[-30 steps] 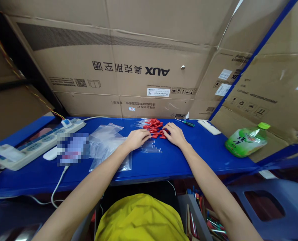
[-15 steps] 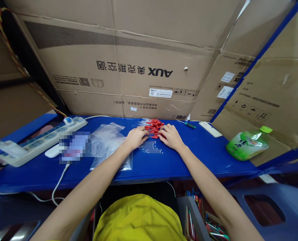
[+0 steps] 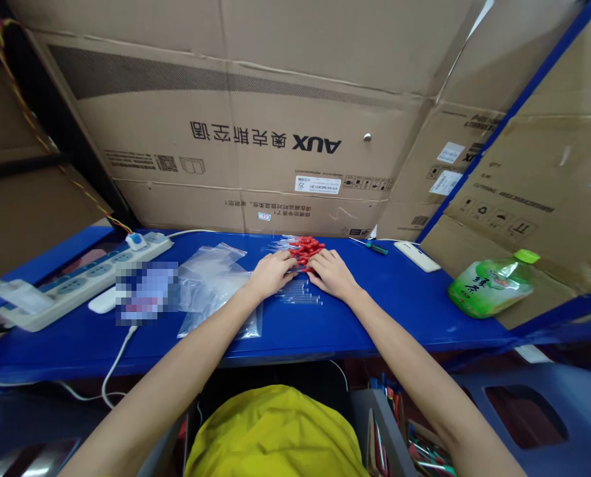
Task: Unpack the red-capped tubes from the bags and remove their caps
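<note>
My left hand (image 3: 272,271) and my right hand (image 3: 332,272) are close together at the middle of the blue table, fingers closed in a pinch. Between their fingertips lies a small red-handled screwdriver (image 3: 304,269). The right fingers are at its red handle and the left ones at its thin shaft end, mostly hidden. Just beyond, a pile of red-handled screwdrivers (image 3: 306,246) lies with handles to the right and pale, clear-looking shafts to the left. Several thin clear tubes (image 3: 300,299) lie in rows nearer me, below the hands.
Clear plastic bags (image 3: 211,281) lie left of my hands, near a power strip (image 3: 94,268). At the back right are a green-handled screwdriver (image 3: 376,248) and a white flat object (image 3: 417,256). A green bottle (image 3: 491,285) lies farther right. Cardboard (image 3: 275,159) walls the back.
My right hand has moved slightly left, towards my left hand. The fingertips of both hands are now nearer each other around one red-handled screwdriver.
</note>
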### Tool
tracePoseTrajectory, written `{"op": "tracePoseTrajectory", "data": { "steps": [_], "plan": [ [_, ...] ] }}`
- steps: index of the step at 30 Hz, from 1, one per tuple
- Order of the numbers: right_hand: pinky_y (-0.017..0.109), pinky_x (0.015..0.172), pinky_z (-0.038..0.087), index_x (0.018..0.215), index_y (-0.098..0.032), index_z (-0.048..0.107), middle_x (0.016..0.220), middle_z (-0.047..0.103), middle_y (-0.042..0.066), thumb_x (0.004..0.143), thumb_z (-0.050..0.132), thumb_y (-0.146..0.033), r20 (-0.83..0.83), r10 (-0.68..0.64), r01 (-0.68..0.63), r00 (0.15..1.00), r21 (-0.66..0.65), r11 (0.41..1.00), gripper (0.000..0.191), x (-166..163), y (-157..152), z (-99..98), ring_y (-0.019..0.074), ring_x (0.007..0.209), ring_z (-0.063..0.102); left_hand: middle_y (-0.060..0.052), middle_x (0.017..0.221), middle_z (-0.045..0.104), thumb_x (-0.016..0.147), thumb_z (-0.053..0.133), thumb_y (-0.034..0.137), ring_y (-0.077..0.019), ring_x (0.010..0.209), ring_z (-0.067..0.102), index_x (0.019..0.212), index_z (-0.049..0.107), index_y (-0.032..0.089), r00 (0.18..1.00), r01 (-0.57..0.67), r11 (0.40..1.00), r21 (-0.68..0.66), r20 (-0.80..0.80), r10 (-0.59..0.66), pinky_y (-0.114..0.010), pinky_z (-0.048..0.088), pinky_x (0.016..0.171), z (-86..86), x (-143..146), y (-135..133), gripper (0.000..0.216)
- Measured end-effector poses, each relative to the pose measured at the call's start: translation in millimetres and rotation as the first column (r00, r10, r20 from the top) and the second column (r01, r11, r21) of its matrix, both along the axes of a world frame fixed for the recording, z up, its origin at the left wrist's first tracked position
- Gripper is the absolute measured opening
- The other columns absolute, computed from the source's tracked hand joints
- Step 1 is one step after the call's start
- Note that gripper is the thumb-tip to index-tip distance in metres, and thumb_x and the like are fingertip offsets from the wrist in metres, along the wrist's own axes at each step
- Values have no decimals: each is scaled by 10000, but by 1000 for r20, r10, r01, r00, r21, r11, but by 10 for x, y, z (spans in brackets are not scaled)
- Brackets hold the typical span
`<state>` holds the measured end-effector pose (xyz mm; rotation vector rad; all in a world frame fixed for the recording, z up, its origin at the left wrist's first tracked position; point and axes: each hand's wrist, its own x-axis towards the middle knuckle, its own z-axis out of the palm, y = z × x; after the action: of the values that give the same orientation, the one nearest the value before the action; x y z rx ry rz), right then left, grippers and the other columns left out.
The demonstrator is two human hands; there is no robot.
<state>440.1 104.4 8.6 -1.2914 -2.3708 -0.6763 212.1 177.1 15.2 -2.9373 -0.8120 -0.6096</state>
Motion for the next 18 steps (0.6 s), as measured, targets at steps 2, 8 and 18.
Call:
{"op": "tracePoseTrajectory", "data": {
  "steps": [2,8,18],
  "plan": [
    [406,863,370,1040,-185,698,1003,737,102,1050,557,-240,-6,-7,7,1000,35,999,152,-13,-3,3,263,981,551,-95,1180,711,1076,517,321,-255,1144,660,1108,688,202,1000,-3,1000,17,-1,3,-376,529,954,30,24,-38,211],
    [410,858,378,1170,-153,707,1032,752,114,1086,482,-246,-27,-46,50,999,164,985,257,-133,-32,15,259,971,572,-123,1103,735,1130,348,297,-257,1053,698,1112,623,166,1000,-24,1000,-20,-10,24,-388,515,951,64,83,-124,306],
    [408,797,321,1006,-167,701,953,691,109,1079,463,-275,33,-167,158,985,201,967,271,-229,-43,6,257,922,534,-98,1115,752,1114,342,232,-241,984,733,1126,560,204,997,-10,992,-126,-76,1,-320,503,797,132,61,-181,220]
  ]
}}
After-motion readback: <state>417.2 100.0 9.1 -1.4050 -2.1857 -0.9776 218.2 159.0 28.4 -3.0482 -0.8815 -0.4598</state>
